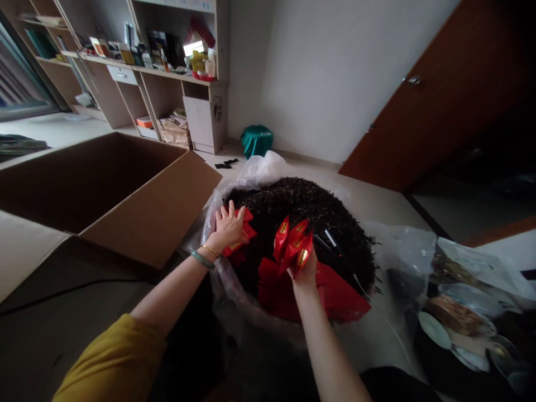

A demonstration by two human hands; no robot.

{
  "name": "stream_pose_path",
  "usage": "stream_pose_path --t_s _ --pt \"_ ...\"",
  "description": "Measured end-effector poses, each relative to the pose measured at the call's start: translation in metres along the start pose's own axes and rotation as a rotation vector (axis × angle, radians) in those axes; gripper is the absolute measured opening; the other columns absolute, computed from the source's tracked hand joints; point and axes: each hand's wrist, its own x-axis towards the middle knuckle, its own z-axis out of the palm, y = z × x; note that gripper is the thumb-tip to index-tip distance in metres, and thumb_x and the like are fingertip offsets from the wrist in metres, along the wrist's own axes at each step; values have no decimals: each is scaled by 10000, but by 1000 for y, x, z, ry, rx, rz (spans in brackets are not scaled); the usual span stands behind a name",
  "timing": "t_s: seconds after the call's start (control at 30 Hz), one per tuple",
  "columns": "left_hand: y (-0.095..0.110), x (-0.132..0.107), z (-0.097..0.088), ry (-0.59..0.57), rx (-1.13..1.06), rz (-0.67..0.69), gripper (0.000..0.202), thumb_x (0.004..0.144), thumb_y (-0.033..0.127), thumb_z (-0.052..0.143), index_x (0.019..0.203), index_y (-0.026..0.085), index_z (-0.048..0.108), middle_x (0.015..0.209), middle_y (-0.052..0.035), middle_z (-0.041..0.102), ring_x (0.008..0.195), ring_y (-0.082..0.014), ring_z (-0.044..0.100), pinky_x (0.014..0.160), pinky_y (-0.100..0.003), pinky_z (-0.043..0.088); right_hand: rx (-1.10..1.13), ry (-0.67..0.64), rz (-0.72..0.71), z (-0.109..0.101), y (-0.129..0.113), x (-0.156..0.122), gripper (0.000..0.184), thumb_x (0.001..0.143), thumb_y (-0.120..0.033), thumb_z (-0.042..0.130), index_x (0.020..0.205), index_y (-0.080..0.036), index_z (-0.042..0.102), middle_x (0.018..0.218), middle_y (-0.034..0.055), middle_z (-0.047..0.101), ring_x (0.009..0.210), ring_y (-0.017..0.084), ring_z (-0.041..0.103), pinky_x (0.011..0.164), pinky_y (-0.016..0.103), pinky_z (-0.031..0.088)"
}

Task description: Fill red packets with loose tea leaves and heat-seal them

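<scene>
A big clear plastic bag holds a mound of dark loose tea leaves. Red foil packets lie on the near side of the mound. My right hand is closed on a bunch of small red packets held upright above the pile. My left hand lies with fingers spread on other red packets at the left edge of the leaves, close to the bag's rim. I wear a green bangle and a gold bracelet on the left wrist.
A large open cardboard box stands to the left, its flap reaching towards the bag. Plates and bowls sit under plastic at right. Wooden shelves line the far wall, with a green bag on the floor. A brown door is at right.
</scene>
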Motion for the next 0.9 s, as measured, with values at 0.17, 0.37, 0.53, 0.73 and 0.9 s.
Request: stream_pose_path --t_s 0.17,0.37,0.53,0.73,0.9 --pt "1 9 12 -64 42 21 1185 486 347 881 1462 154 238 1350 -295 447 1211 -459 441 968 -551 348 184 95 13 2 7 0 392 757 -591 585 926 -249 675 819 26 722 906 221 676 814 361 569" --pt "-7 12 6 -16 -133 -7 840 610 321 796 1333 150 406 1147 -189 626 1079 -370 584 869 -418 468 377 119 102 7 8 -2 285 787 -463 618 916 -215 671 702 -2 711 745 192 689 774 336 588" --pt "-5 2 -1 -89 -1152 -2 604 623 414 794 1111 146 559 977 -95 694 833 -233 669 732 -321 527 493 93 116 24 -7 -5 166 817 -373 592 854 -227 662 717 -26 723 750 164 703 776 298 591" --pt "26 -28 -17 -214 -1894 -31 450 594 321 828 952 132 631 823 -51 705 652 -138 650 637 -257 537 394 -28 60 53 -46 -25 266 835 -469 536 881 -246 676 845 2 743 967 223 688 837 392 587" --pt "2 -44 -46 35 -1958 -102 261 668 208 765 883 126 641 772 -28 706 618 -102 632 591 -198 509 331 -122 69 102 -60 -34 267 838 -462 537 838 -232 673 843 12 741 984 228 679 890 414 567"
